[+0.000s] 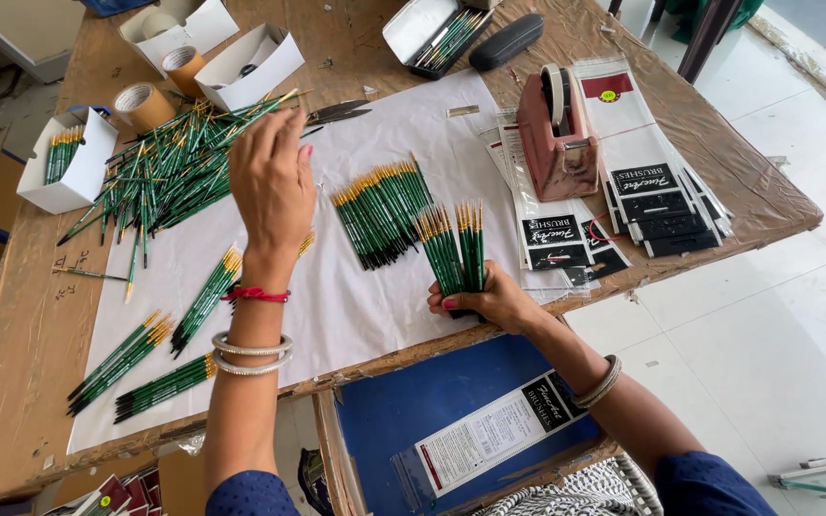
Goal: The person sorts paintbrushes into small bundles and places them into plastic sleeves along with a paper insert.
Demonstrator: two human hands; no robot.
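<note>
At the far left, a white box (67,164) holds a few green brushes upright. Just beside it, a loose pile of green brushes (169,162) lies on the white paper sheet (336,296). The left hand (271,182) is raised over the pile's right edge, fingers bent and pinching one brush (274,100) by its tip. Sorted brush bundles (380,212) lie in the centre of the sheet. The right hand (491,298) rests at the table's near edge, fingers clenched around a fanned brush set (458,250), bristles pointing away. A red tape dispenser (556,134) stands to the right, among clear packaging sleeves (657,196).
</note>
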